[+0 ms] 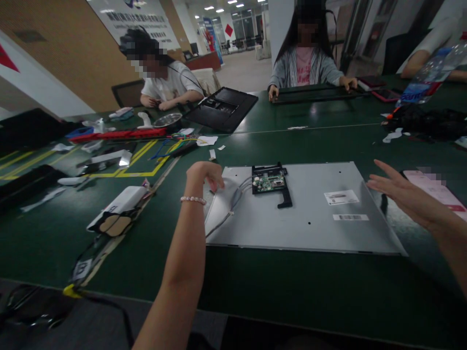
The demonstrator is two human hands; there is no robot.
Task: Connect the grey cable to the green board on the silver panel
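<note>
Clock directions are taken from the middle of the large flat rectangular panel of silver-grey metal (306,231), which is laid flat on the dark green table (292,287). At ten o'clock, by the far corner of the panel, the left hand (208,174) is held with its fingers bent downward, only part-way open; its fingertips are placed at the panel's edge, but whether the edge is gripped or merely touched cannot be told. The left wrist is ringed by a bracelet of pale beads (193,200).

At three o'clock, the right hand (401,192) is held wide open beside the panel's edge, its fingers stretched toward the panel; nothing is seen to be grasped by it. Just beyond that hand, a phone with a lit pink-and-white screen (432,190) is set on the table.

At ten o'clock on the panel, a green circuit board (270,182) is seated in a black plastic bracket (285,198). Thin grey cables (235,201) are run from it toward nine o'clock. A white printed label (341,197) and a narrow barcode strip (350,217) are stuck on near three o'clock. Farther off at twelve o'clock, a long black frame (314,93) is held by a person's two hands.
</note>
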